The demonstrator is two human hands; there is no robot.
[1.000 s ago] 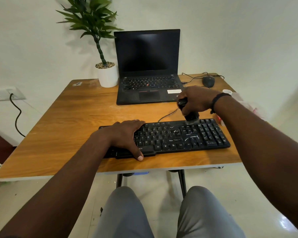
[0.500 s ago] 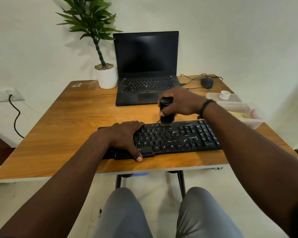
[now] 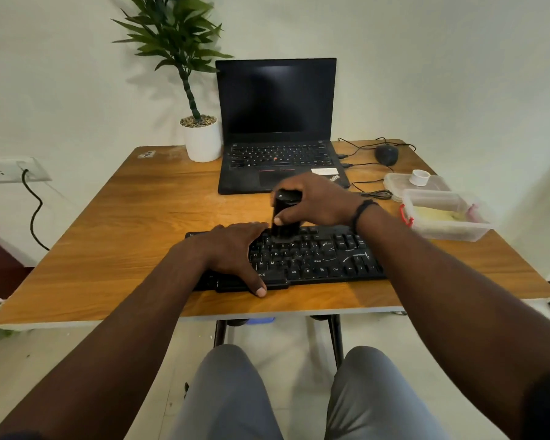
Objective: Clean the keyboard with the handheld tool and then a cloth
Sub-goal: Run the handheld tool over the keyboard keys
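One head-worn camera looks forward and down; near the table [image 3: 108, 249], wall behind.

On a wooden table [image 3: 115, 236], the left hand [image 3: 232, 252] lies flat on a black keyboard [image 3: 324, 258] while the right hand [image 3: 318, 201] grips an upright black cylindrical handheld tool [image 3: 285, 217] on its top keys.

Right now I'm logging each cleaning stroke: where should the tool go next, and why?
Probably slide the handheld tool down onto the lower key rows. The right hand holds it on the keyboard's top row, the left hand covers the left end, and white marks show lower right.
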